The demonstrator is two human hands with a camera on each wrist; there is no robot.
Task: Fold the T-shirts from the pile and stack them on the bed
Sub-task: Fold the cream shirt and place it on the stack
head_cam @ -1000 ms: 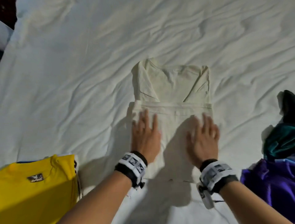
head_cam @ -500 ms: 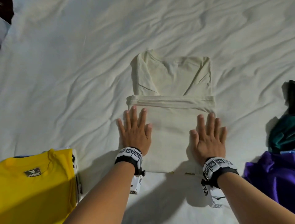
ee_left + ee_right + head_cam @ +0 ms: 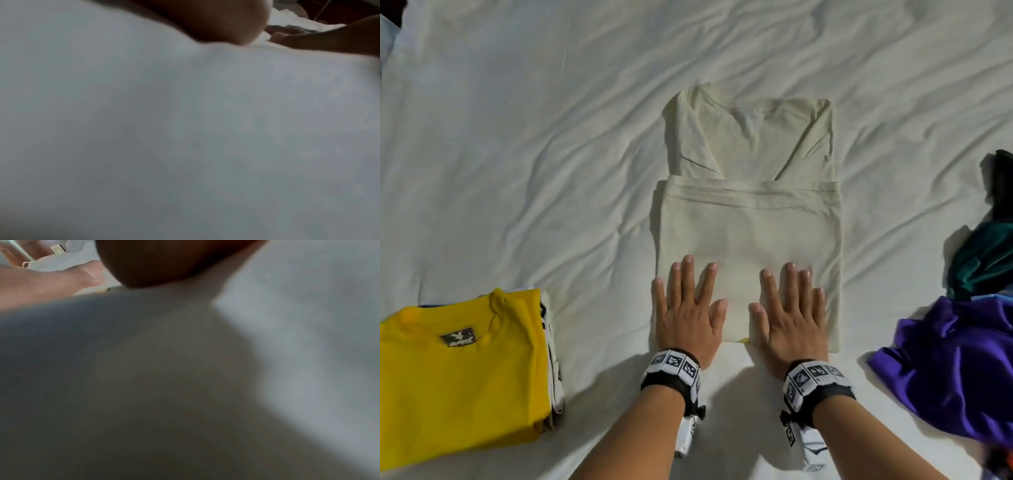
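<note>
Head view: both hands flat on the cream shirt (image 3: 750,226), mid-bed (image 3: 517,154), its bottom half folded up over the chest. Left hand (image 3: 686,317) presses the near left corner, fingers (image 3: 687,274) straight and spread. Right hand (image 3: 792,320) presses beside it, fingers (image 3: 791,281) straight, slightly fanned. Nothing gripped. Yellow stack (image 3: 462,370) left, unfolded pile (image 3: 962,359) right. Wrist views: blurred fabric only.

Left hand (image 3: 687,318) and right hand (image 3: 791,322) press flat on the folded cream T-shirt (image 3: 750,219); yellow T-shirt stack (image 3: 458,373) lies left.
</note>
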